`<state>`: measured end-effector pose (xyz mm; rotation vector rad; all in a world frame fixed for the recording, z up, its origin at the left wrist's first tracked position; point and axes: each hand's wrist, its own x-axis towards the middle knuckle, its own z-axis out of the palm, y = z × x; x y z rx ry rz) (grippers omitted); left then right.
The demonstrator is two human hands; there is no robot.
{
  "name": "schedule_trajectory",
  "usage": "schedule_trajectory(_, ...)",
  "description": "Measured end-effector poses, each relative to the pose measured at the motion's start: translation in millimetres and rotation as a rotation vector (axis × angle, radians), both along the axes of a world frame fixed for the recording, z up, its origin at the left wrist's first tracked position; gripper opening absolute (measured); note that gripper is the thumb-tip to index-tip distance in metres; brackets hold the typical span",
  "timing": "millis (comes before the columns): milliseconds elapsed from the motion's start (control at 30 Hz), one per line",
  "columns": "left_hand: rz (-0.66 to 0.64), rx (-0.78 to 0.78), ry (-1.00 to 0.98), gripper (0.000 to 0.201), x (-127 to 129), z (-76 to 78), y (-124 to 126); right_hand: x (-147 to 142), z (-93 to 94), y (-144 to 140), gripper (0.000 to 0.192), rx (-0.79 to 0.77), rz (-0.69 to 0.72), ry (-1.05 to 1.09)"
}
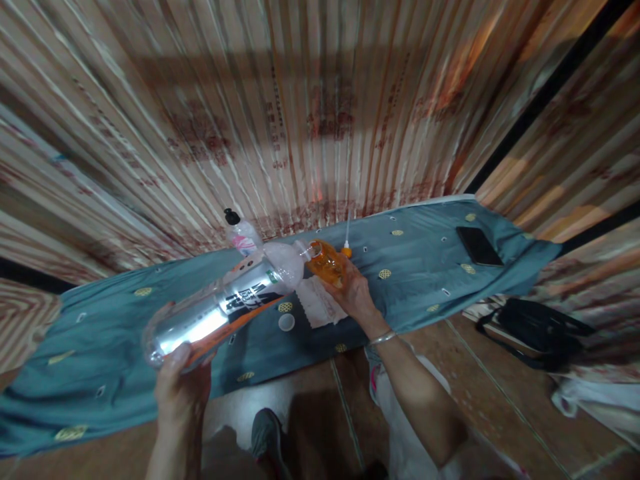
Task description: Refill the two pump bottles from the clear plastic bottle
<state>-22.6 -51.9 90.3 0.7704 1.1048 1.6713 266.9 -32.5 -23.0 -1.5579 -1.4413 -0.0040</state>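
Bottle (225, 303) near-horizontal, neck toward orange bottle (327, 262)

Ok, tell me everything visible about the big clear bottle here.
The large clear plastic bottle is tilted nearly horizontal over the blue cloth-covered table, uncapped mouth against a small orange bottle. It bears a black-lettered label with orange trim. The left hand holds its base; the right hand holds the small bottle.

Blue-clothed table (440, 280) carries a phone (479, 246), cap (287, 322) and paper (323, 303)
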Motion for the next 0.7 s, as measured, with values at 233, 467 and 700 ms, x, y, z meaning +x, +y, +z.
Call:
schedule_trajectory(233, 0.007, -0.026, 0.003, 0.062, 1.8, 0.8, 0.3, -0.2, -0.7, 0.9, 0.071, -0.021, 0.003, 0.002)
schedule_trajectory(467, -0.020, 0.021, 0.004, 0.059, 1.4, 0.6, -1.3, -1.3, 0.1, 0.6, 0.069, -0.028, -0.004, 0.017)
schedule_trajectory(700, 0.020, -0.025, -0.009, 0.067, 0.4, 0.8, -0.6, 0.2, 2.2, -0.7, 0.067, -0.035, 0.004, 0.034)
